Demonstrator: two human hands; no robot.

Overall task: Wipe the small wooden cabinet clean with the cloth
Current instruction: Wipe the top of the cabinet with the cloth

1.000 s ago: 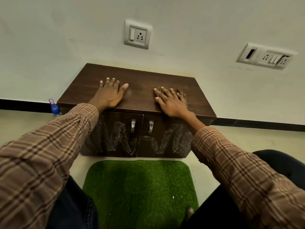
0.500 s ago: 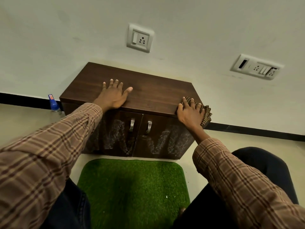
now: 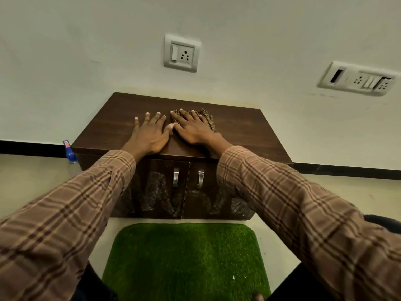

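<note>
Where it shows past the fingers, the cloth (image 3: 205,119) is brown and knobbly, lying mid-top on the dark cabinet (image 3: 245,131), pressed flat by the right hand (image 3: 193,129), fingers straight. The left hand (image 3: 149,133) rests spread beside it, thumbs touching. Bare top lies either side; the cabinet's length runs along the wall (image 3: 86,51).

The cabinet (image 3: 238,131) stands on the floor against the wall. On its top, near the middle, the left hand (image 3: 149,135) lies flat beside the right hand (image 3: 193,130), thumbs touching. The right hand lies flat on the cloth (image 3: 207,120). A mat (image 3: 186,257) lies before the cabinet. A bottle (image 3: 69,152) stands at its left rear corner.
</note>
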